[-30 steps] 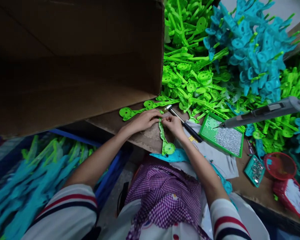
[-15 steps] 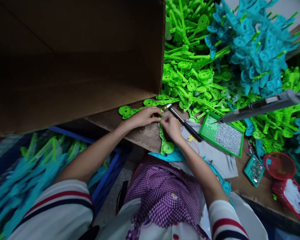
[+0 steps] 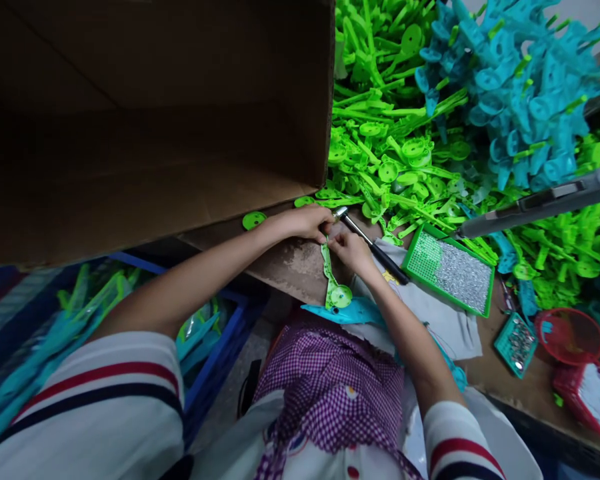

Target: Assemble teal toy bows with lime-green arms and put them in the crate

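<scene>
- The green part [image 3: 328,270] is at the near edge of the table [image 3: 295,270], its round end toward the person and its narrow end up between the two hands.
- The left hand [image 3: 314,223] is bent over the narrow end, fingers curled and thumb below; its fingertips are partly hidden, so I cannot tell whether it grips anything.
- The right hand [image 3: 351,251] is mostly closed, thumb and forefinger drawn together beside the same end; whether they pinch the part or something small, I cannot tell.
- A blue part [image 3: 363,311] lies at the table edge, by the green part's round end.
- Just beyond the right hand, a hammer [image 3: 370,243] lies slantwise, its head near the left hand.
- A pale cloth [image 3: 443,319] is spread to the right of the hammer.
- A green basket [image 3: 424,259] of small metal pieces [image 3: 464,277] stands by the handle, with an electric screwdriver [image 3: 535,203] slanting above it.
- Farther right are a small teal tray [image 3: 501,345], a red dish [image 3: 573,335] and a red basket [image 3: 569,393] holding white pieces [image 3: 599,399].
- Behind, a heap of green parts [image 3: 387,143] lies beside a cardboard box [image 3: 180,147].
</scene>
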Motion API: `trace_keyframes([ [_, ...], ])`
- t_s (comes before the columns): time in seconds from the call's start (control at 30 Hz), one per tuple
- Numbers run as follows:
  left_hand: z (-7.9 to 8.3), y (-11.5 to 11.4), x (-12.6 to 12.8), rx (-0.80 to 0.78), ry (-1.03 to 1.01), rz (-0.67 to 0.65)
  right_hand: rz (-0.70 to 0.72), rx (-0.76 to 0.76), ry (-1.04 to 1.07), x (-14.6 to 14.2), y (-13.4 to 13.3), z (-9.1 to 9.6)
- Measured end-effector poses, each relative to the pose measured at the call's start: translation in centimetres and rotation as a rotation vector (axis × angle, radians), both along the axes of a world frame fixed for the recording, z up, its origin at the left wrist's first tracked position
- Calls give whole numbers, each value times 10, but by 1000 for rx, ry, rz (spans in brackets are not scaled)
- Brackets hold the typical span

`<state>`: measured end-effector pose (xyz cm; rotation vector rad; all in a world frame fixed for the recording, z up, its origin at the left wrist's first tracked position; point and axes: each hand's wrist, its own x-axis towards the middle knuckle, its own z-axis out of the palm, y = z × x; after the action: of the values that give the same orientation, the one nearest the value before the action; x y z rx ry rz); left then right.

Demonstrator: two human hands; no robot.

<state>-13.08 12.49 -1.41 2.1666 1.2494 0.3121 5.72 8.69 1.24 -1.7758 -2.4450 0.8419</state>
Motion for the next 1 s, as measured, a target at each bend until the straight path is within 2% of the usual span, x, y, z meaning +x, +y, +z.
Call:
trace_keyframes([
  [0.17,7,-2,4,19,59,-10,67,228,-138,6,-22,17],
  [0.3,7,-3,1,21,14,-18,133,231,-87,-2,-41,11],
  [0.43,3,2,-1,-5,7,-17,289,282,-236,-12,-57,0],
  [0.57,1,6,-1,-36,4,-20,482,325,-367,-16,-58,-2],
  [0.67,3,4,-2,-32,21,-24,571,327,-400,-18,-55,1],
  [0.87,8,-10,1,37,53,9,559,305,-374,-10,-60,9],
  [1.0,8,-20,6,71,70,60,407,221,-222,11,-75,18],
])
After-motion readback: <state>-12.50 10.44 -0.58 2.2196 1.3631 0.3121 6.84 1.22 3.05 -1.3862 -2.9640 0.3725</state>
